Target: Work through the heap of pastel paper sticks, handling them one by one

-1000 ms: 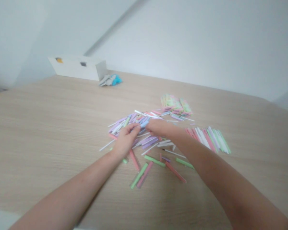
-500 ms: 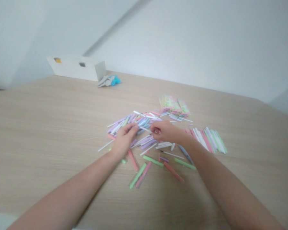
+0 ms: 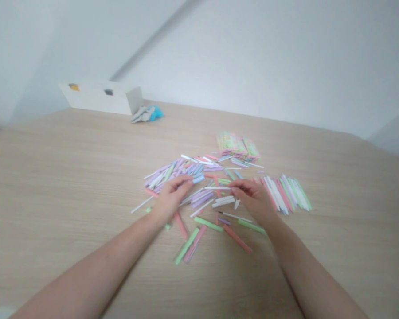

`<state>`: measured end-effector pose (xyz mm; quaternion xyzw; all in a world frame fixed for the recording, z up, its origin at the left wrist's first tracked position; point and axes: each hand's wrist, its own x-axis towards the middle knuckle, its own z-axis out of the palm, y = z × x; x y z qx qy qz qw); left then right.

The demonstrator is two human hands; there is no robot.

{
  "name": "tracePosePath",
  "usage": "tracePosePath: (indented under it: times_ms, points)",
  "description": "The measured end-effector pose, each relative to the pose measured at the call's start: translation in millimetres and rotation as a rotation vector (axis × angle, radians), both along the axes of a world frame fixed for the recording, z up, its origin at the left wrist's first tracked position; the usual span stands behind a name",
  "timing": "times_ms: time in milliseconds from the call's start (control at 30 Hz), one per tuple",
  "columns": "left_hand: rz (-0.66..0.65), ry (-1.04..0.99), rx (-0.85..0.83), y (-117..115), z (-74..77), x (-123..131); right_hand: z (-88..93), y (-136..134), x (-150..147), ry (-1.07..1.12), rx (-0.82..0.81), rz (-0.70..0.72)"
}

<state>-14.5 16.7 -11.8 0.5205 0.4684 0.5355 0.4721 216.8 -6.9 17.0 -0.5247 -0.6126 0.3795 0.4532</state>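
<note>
A loose heap of thin pastel sticks [image 3: 186, 170], purple, blue, pink, green and white, lies in the middle of the wooden table [image 3: 53, 177]. My left hand [image 3: 170, 198] rests on the heap with curled fingers pinching a light blue stick [image 3: 198, 179]. My right hand [image 3: 254, 198] is pinched on the end of a thin white stick [image 3: 217, 188] that points left toward the blue one. Several green and pink sticks [image 3: 189, 243] lie scattered nearer to me.
A tidy row of sticks [image 3: 287, 192] lies just right of my right hand. Flat pastel packets [image 3: 237, 146] sit behind the heap. A white box [image 3: 99, 95] and a grey and blue cloth [image 3: 148, 114] stand at the far left, against a white wall.
My right hand has drawn back to the right, away from my left hand, pulling the thin white stick out. My left hand has stayed on the heap.
</note>
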Motion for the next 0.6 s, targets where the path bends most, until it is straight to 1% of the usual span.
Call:
tracePosePath:
  times_ms: [167, 267, 433, 600]
  points:
    - [-0.083, 0.062, -0.002, -3.7, 0.5, -0.1, -5.8, -3.6, 8.0, 0.121, 0.078, -0.074]
    - [-0.115, 0.089, -0.003, -6.5, 2.7, 0.0, -3.0, -4.8, 10.6, 0.108, 0.087, -0.093]
    - [-0.150, 0.123, 0.018, -9.1, 5.3, -0.4, 2.1, -6.0, 10.8, 0.073, 0.088, -0.083]
    - [-0.167, 0.168, 0.044, -8.8, 6.1, -1.7, 2.7, -5.9, 13.6, 0.060, 0.075, -0.024]
